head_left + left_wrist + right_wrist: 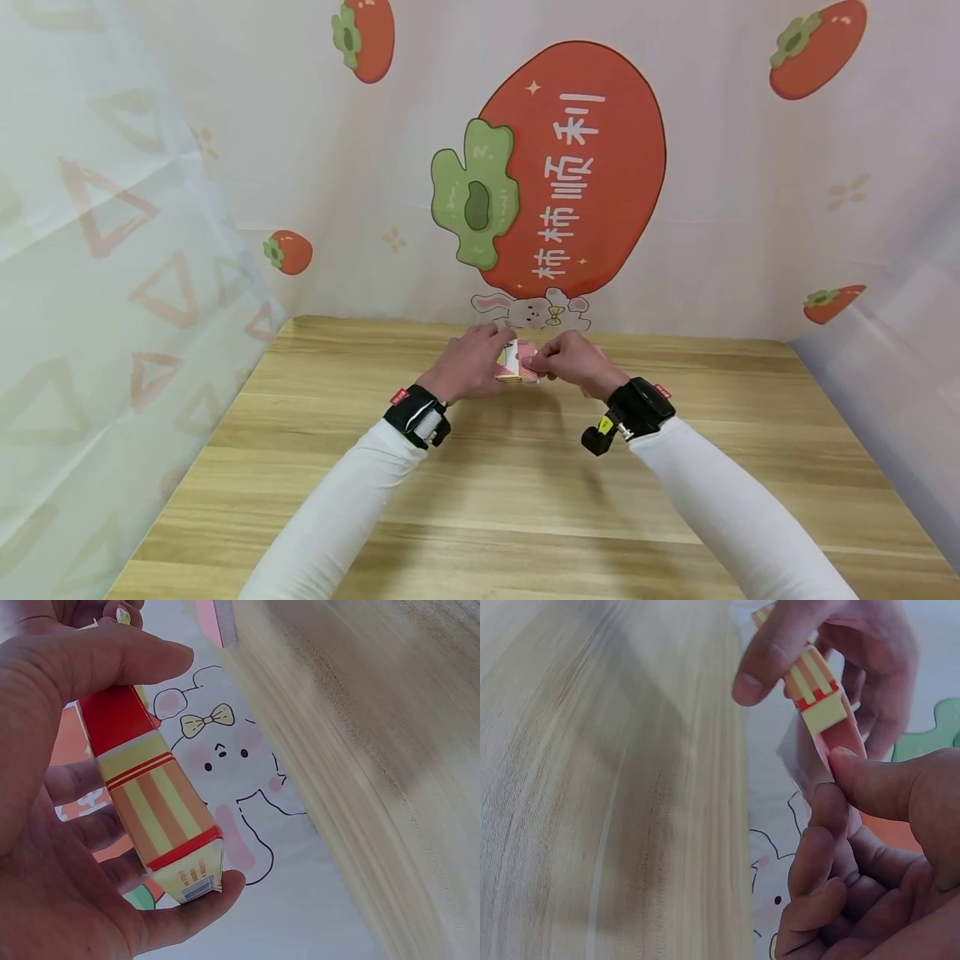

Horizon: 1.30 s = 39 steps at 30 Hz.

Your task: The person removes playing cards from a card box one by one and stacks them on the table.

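My left hand [468, 362] grips a small striped card box [161, 795] by its edges, thumb along one side and fingers on the other. The box is yellow, orange and red, with a barcode on its closed end. At its opposite end, my right hand [573, 362] pinches a pink-patterned playing card [527, 360] between thumb and index finger. The card partly overlaps the box end. A pale, thin sheet [801, 754] shows beside the pinch in the right wrist view; whether it is a card or a flap is unclear.
Under both hands spreads a wood-grain table [480, 517]. Behind its far edge hangs a white cloth [360, 275] printed with persimmons and a rabbit. A small pink object [217, 621] lies near that edge, mostly hidden by the right hand in the head view.
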Each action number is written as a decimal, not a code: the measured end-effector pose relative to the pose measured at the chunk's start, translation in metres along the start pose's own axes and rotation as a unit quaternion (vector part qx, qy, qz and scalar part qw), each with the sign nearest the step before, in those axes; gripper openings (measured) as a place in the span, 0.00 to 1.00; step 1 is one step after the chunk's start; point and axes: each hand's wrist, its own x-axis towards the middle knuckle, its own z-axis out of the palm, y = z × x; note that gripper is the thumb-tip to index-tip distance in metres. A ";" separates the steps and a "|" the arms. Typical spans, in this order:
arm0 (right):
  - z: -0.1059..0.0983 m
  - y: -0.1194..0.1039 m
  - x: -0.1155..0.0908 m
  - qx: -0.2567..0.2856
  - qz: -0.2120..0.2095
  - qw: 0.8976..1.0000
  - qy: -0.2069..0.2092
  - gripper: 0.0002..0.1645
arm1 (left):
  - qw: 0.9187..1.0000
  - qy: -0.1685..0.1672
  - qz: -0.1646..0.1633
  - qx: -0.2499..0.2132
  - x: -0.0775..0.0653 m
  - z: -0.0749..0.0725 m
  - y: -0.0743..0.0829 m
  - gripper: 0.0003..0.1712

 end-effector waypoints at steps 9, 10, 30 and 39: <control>-0.006 -0.001 0.000 0.032 0.021 0.999 -0.035 0.17 | 1.000 0.003 0.003 -0.002 -0.001 0.000 -0.002 0.45; -0.006 0.000 0.001 0.038 0.021 0.998 -0.039 0.16 | 1.000 0.004 0.004 -0.001 -0.001 0.000 -0.002 0.45; -0.030 0.016 -0.010 0.064 0.020 0.995 -0.068 0.17 | 1.000 -0.005 0.000 -0.014 -0.004 0.002 -0.007 0.46; -0.037 0.013 -0.013 -0.083 -0.050 0.995 0.006 0.22 | 1.000 -0.008 -0.003 -0.012 -0.003 0.002 -0.008 0.45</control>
